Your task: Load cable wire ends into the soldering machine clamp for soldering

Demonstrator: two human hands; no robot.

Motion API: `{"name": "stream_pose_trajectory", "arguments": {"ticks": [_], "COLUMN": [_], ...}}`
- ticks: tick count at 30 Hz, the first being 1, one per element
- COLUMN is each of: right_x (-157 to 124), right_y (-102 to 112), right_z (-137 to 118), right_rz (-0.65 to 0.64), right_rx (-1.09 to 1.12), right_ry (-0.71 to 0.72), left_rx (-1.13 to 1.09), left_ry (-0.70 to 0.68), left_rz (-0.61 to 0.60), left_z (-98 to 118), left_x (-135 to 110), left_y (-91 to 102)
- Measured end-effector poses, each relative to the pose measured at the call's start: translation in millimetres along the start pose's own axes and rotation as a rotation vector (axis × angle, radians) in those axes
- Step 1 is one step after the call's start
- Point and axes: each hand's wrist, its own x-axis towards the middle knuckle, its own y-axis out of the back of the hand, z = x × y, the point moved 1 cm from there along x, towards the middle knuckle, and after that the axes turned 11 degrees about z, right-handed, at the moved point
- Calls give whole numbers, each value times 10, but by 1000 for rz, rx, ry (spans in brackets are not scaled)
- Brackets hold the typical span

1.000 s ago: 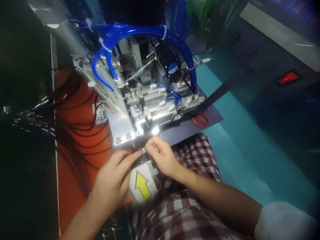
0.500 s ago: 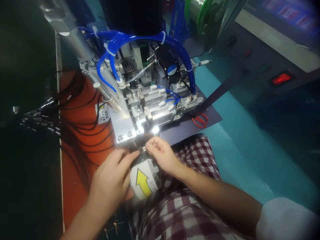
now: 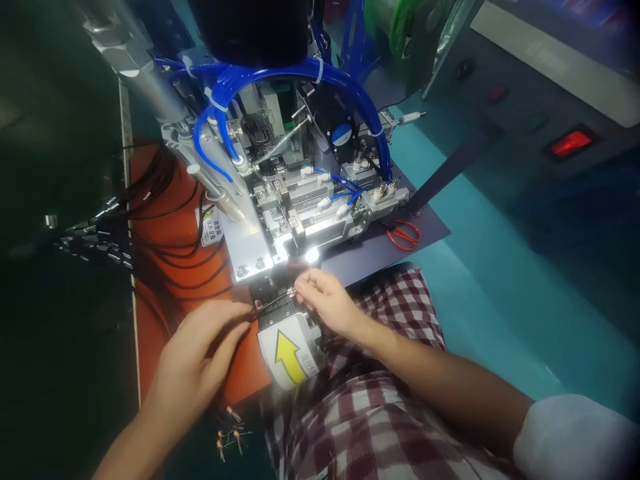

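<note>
My right hand [image 3: 325, 301] is closed in a pinch on the small metal end [image 3: 291, 292] of a thin dark cable, just in front of the machine [image 3: 315, 230]. From there the cable [image 3: 271, 306] runs left to my left hand [image 3: 200, 353], whose fingertips are closed on it; their exact contact is partly hidden. Under the stretch of cable sits the machine's front part with a white label [image 3: 287, 352] bearing a yellow arrow. A bright light shines on the fixture just beyond my right fingertips.
Several black cables with metal ends [image 3: 107, 248] lie across the orange mat [image 3: 190, 240] on the left. Red-handled scissors [image 3: 404, 235] rest on the dark base plate at right. Blue air tubes [image 3: 350, 83] arch over the machine. Several small orange parts [image 3: 230, 437] lie at bottom left.
My left hand has moved left and back from the machine's front, drawing away from the right hand, and more of the cable now shows between them. My right hand stays nearly in place.
</note>
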Motion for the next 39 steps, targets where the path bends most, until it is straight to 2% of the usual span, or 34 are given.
{"name": "stream_pose_trajectory", "arguments": {"ticks": [5,8,13,20,30,34,36,39], "right_x": [-26,-43,-36,-18,-28,-5,-13,-96], "right_y": [8,13,15,11,15,0,62,266], "right_z": [24,33,33,50,54,50,44,39], "right_rz": [53,67,61,47,42,30,47,107], "right_rx": [-84,-148,-169,-139,-120,-47,-44,-67], "right_ry": [66,113,109,123,48,0,-43,-57], "left_rx": [59,140,209,94,163,179,169,171], "left_ry": [-156,-229,-160,-82,-250,-269,-285,-295], "left_rz": [-85,-90,-68,-92,-57,-21,0,38], "left_z": [-153,-215,-252,-302,-409,-388,-356,-315], "left_x": [16,-27,-162,-127,-220,-214,-188,-144], "left_y": [42,31,63,163,118,99,90,81]}}
